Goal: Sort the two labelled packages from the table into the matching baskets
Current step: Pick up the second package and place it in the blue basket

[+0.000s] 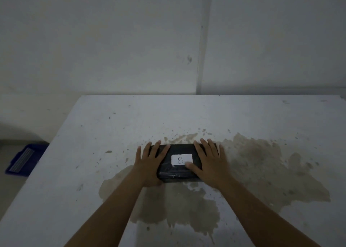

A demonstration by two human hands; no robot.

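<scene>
A black wrapped package [179, 150] lies flat on the stained white table [93, 172], with a white label [181, 159] marked "B" on its top. My left hand [149, 160] rests over the package's left end, fingers spread across the top and wrapped at the side. Over the right end sits my right hand [207, 162], fingers spread, its thumb touching the label's lower right corner. Both hands grip the package by its ends. No second package is in view.
A blue basket [24, 159] with a grey slatted part stands on the floor beyond the table's left edge. A white wall rises just behind the table's far edge. Large brown stains spread over the tabletop around and to the right of the package.
</scene>
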